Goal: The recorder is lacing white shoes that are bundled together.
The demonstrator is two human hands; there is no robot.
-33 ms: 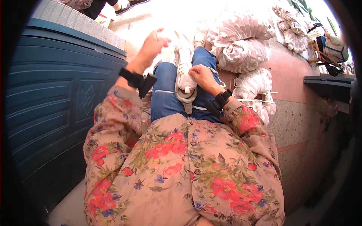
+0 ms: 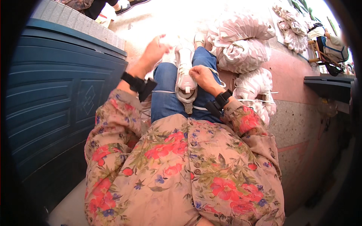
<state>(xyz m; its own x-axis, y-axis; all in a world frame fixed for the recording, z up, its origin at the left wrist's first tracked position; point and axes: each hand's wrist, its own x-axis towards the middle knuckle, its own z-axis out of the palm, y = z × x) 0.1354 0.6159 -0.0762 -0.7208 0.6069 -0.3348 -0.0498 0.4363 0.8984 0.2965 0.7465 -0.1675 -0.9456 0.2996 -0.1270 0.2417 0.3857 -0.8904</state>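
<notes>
A pale pink and white sneaker [image 2: 185,81] lies lengthwise between my knees, with a white tab at its near end. Its laces show along the middle, and a grey-beige rim curves below the tab. At its right edge, the bent fingertips of my right hand [image 2: 203,77] pinch the side of the shoe. My left hand [image 2: 155,51] is raised in the air left of the shoe's far end. One finger sticks out while the others draw together; glare hides what is between them, if anything.
White string [image 2: 164,91] runs across my jeans. To the right, big bundles of white shoe uppers [image 2: 243,54] are stacked on the floor, with a smaller bundle [image 2: 254,88] nearer. A dark blue panelled cabinet [image 2: 56,86] stands close at left. Another person's feet [image 2: 124,8] show at far left.
My left hand has come slightly down and nearer to me. My right hand and the sneaker stay where they were.
</notes>
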